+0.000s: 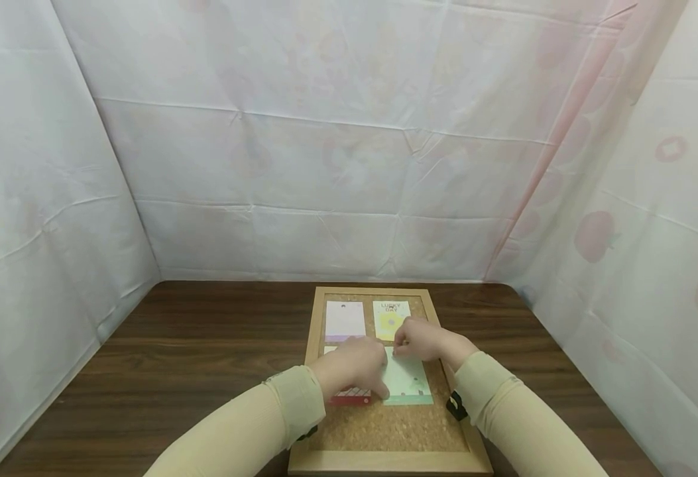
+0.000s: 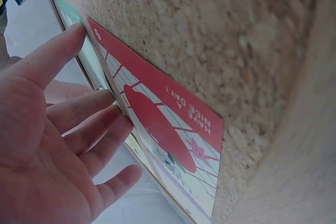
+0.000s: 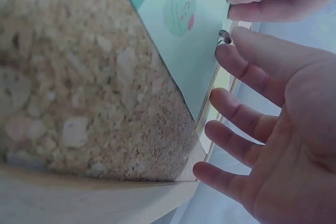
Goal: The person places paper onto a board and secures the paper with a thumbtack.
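Note:
A mint-green note card (image 1: 408, 381) lies on a wood-framed cork board (image 1: 384, 430). My right hand (image 1: 425, 341) is at the card's top edge, its thumb and index finger pinching a small shiny pushpin (image 3: 224, 37) against the card. With fairly straight fingers, my left hand (image 1: 357, 363) touches the green card's left side, thumb low and fingers higher up. Beneath that hand lies a card with a red band (image 2: 157, 103) reading "HAVE A NICE DAY!", partly hidden in the head view.
Above on the board are a white card with a purple band (image 1: 345, 321) and a yellow "LUCKY DAY" card (image 1: 392, 324), each with a small dark spot near its top. The board lies on a dark wooden table (image 1: 217, 344). Pale printed sheets (image 1: 325, 165) hang around it.

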`<state>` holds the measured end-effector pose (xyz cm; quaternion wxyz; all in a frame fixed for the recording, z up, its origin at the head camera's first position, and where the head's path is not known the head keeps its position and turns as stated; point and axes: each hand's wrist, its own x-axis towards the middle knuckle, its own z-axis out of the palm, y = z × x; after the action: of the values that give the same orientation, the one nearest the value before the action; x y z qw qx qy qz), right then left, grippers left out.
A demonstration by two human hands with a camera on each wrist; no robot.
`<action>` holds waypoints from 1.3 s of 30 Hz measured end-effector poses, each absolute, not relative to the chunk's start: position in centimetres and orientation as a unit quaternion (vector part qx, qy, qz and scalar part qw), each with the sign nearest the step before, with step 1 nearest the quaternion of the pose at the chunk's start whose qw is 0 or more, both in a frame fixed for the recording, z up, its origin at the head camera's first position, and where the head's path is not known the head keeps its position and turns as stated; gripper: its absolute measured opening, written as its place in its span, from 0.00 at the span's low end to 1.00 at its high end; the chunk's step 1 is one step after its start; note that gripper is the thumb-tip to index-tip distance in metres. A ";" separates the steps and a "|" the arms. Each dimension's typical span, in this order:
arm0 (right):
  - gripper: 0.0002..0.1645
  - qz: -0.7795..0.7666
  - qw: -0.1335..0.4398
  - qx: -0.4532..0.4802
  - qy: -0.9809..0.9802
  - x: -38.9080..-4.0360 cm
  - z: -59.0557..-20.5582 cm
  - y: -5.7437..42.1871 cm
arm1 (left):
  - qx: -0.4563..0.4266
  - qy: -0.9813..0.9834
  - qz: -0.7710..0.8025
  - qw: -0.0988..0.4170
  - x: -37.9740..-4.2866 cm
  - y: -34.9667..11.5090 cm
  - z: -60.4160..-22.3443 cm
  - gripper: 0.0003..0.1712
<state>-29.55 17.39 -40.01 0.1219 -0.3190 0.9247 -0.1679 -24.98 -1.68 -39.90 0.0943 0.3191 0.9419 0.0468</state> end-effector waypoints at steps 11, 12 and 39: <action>0.10 -0.172 0.118 -0.330 0.920 -29.8 -40.5 17.7 | 0.328 0.938 0.058 0.091 -24.9 -1.9 -39.9 0.24; 0.10 -0.169 0.119 -0.334 0.920 -29.9 -40.5 17.8 | 0.330 0.938 0.058 0.090 -24.9 -1.9 -39.9 0.23; 0.08 -0.125 0.147 -0.320 0.928 -29.6 -40.2 19.0 | 0.328 0.938 0.052 0.098 -24.9 -1.8 -39.8 0.25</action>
<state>-29.56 18.97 -40.23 0.1471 -0.3200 0.9275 -0.1251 -24.94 -1.80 -39.77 0.0977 0.3278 0.9383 0.0519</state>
